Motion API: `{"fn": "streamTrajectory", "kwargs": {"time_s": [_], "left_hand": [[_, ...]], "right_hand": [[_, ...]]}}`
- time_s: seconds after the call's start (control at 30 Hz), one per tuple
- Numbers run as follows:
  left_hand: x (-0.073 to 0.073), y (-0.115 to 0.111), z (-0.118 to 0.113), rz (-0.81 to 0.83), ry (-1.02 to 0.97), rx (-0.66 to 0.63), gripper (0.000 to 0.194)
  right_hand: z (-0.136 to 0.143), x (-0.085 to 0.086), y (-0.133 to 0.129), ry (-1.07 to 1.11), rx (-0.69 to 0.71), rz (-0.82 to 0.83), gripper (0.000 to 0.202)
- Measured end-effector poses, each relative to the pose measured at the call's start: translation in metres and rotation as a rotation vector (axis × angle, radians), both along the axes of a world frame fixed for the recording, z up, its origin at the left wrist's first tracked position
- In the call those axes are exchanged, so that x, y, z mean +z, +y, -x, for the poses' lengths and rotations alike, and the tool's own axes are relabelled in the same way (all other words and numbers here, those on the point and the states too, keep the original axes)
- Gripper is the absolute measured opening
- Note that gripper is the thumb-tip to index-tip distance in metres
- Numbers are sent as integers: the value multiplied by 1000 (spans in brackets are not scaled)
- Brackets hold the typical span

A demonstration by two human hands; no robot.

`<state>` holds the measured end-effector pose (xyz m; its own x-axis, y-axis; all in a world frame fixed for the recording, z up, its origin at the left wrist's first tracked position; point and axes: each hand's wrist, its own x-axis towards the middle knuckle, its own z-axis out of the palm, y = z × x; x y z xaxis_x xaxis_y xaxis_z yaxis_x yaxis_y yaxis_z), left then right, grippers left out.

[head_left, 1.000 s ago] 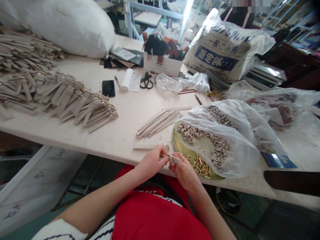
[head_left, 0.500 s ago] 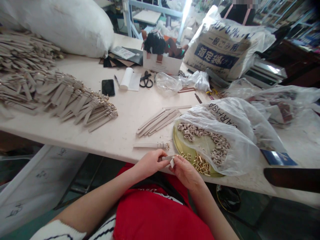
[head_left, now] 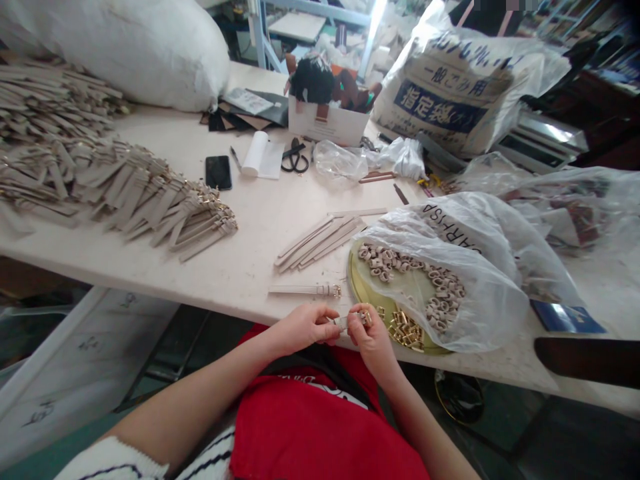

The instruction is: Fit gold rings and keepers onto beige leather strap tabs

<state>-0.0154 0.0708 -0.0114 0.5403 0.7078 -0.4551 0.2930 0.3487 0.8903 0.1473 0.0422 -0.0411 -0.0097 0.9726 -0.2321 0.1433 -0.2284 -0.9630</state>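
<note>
Near the table's front edge, my left hand [head_left: 307, 327] is closed on a beige strap [head_left: 341, 323]. My right hand [head_left: 371, 337] pinches the same strap at its other end, where a gold buckle [head_left: 369, 318] shows at the fingertips. Fingers cover most of the strap. Just beyond my hands lies a strap with a buckle [head_left: 305, 291], and behind it a small stack of plain straps [head_left: 320, 244]. To the right, a yellow-green round tray [head_left: 358, 283] carries beige strap loops [head_left: 445, 293] and loose gold buckles [head_left: 406, 330], partly under a clear plastic bag [head_left: 480, 267].
A large heap of buckled straps [head_left: 145, 193] covers the table's left side. Farther back are a phone [head_left: 219, 173], a white roll [head_left: 255, 155], black scissors [head_left: 295, 159] and a white box [head_left: 327, 125]. A dark bar [head_left: 585, 360] juts in from the right.
My right hand has shifted slightly right along the strap. A gold buckle now shows at its fingertips, and the pale strap end between my hands has turned. The view has shifted a little.
</note>
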Motion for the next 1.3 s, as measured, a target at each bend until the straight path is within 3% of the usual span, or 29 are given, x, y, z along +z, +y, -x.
{"fn": "streamTrajectory", "kwargs": {"time_s": [0.07, 0.17, 0.37, 0.57, 0.8, 1.07, 1.3], "left_hand": [[-3, -1, 1, 130, -79, 49, 32], [-3, -2, 1, 195, -101, 149, 28], [1, -4, 0, 89, -10, 27, 28], [4, -5, 5, 26, 56, 14, 30], [1, -1, 1, 118, -158, 71, 25], [-7, -9, -1, 184, -131, 127, 27], [5, 1, 8, 190, -48, -72, 32]], "right_hand": [[1, -4, -1, -126, -12, -74, 20], [1, -4, -2, -280, 70, -153, 17], [-10, 8, -6, -312, 290, -175, 17], [-11, 13, -6, -349, 337, -171, 18], [-11, 14, -2, -353, 237, -225, 19], [-16, 20, -4, -243, 352, -117, 19], [-4, 8, -2, -98, 160, -84, 28]]}}
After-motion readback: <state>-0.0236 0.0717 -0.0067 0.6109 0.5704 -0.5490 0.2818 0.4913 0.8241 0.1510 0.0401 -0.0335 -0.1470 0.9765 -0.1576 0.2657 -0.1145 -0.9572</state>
